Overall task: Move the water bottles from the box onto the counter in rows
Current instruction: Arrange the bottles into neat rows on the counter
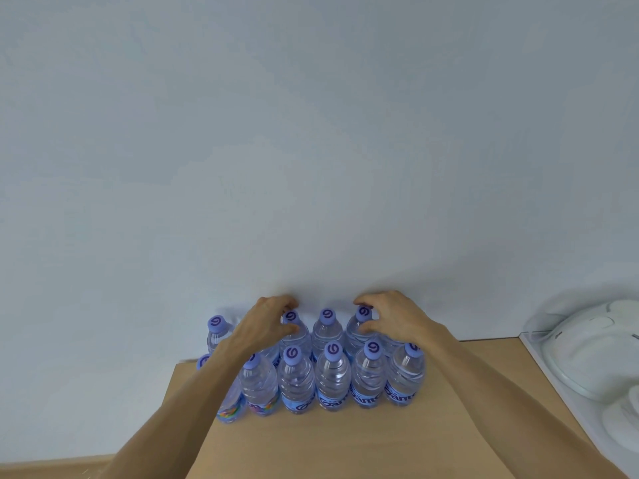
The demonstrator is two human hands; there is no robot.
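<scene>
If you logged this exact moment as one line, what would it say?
left hand grips back-row bottle | right hand grips back-row bottle | two rows upright on counter | box unseen

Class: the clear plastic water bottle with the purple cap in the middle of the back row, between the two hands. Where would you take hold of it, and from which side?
Grip the clear plastic water bottle at its purple cap and neck, from above: it stands upright, and bottles crowd its body in front and beside it.

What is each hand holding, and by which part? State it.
Left hand grips a back-row bottle at its neck, below the cap. Right hand grips another back-row bottle likewise.
</scene>
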